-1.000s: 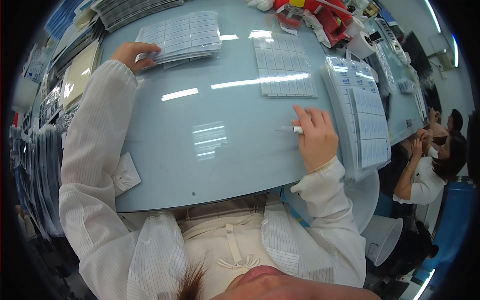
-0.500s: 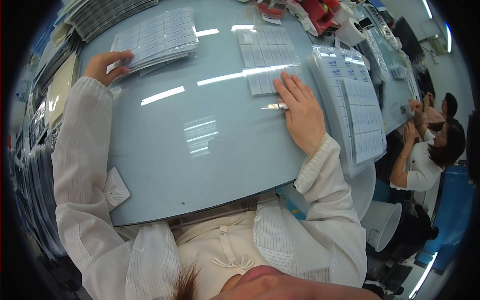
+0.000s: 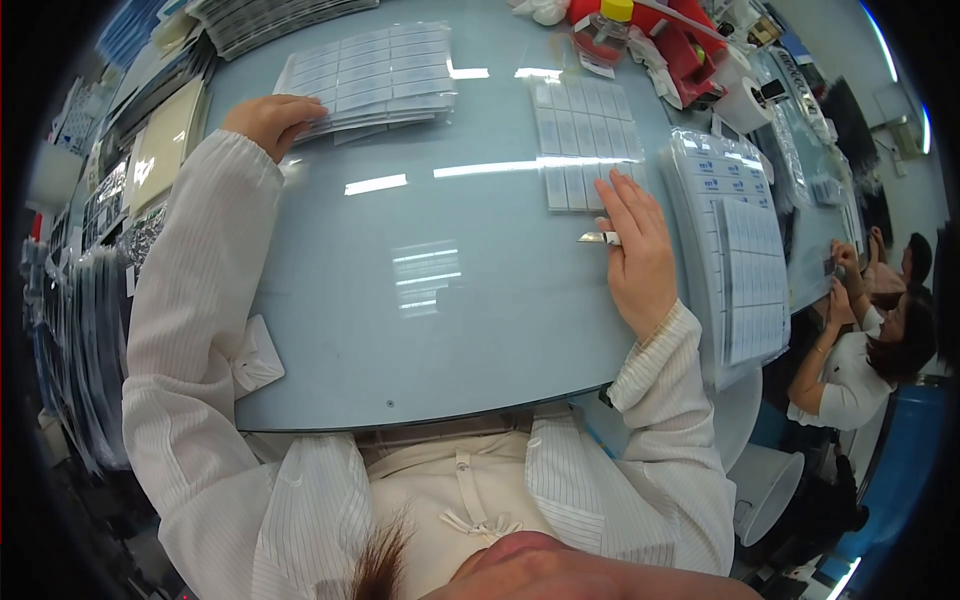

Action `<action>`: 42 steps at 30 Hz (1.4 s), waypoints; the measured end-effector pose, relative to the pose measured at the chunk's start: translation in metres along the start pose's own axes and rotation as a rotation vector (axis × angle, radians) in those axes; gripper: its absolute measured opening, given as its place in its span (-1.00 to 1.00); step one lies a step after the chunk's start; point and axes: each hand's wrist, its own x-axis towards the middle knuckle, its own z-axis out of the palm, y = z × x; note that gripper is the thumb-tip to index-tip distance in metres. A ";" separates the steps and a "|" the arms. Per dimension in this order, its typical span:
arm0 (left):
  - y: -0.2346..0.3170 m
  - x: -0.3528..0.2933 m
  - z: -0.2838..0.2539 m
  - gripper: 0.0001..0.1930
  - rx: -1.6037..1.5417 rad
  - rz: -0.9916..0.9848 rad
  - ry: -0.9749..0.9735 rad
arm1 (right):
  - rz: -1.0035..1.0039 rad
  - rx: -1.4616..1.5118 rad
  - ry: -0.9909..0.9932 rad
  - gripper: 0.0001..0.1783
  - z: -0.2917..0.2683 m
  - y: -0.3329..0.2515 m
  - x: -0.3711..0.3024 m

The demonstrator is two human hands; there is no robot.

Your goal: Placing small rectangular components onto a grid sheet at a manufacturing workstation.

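Right hand (image 3: 640,262) is farther up than a second ago in the head view, now at the near edge of the grid sheet (image 3: 585,130), fingers extended, small knife (image 3: 600,238) held at the thumb side, blade pointing left. Left hand (image 3: 268,123), fingers curled narrow, is at the near corner of the sheet pile (image 3: 375,75), left of the grid sheet; firm grip, can't tell. Grid sheet lies flat; which sheets are done or left, can't tell. Bagged stack (image 3: 700,165) right of the grid sheet, bottle (image 3: 606,32) and red tray (image 3: 697,62) beyond it. Right fingers partly cover its near edge.
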 end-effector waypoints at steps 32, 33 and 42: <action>0.279 -0.119 -0.042 -0.17 -0.283 -0.108 -0.488 | 0.089 0.285 0.091 -0.79 -0.011 -0.008 -0.005; 0.282 -0.114 -0.041 -0.17 -0.283 -0.113 -0.490 | 0.087 0.289 0.088 -0.79 -0.009 -0.012 -0.006; 0.279 -0.114 -0.021 -0.27 -0.680 -0.008 -0.001 | 0.248 1.079 -0.398 -0.60 0.015 -0.065 0.004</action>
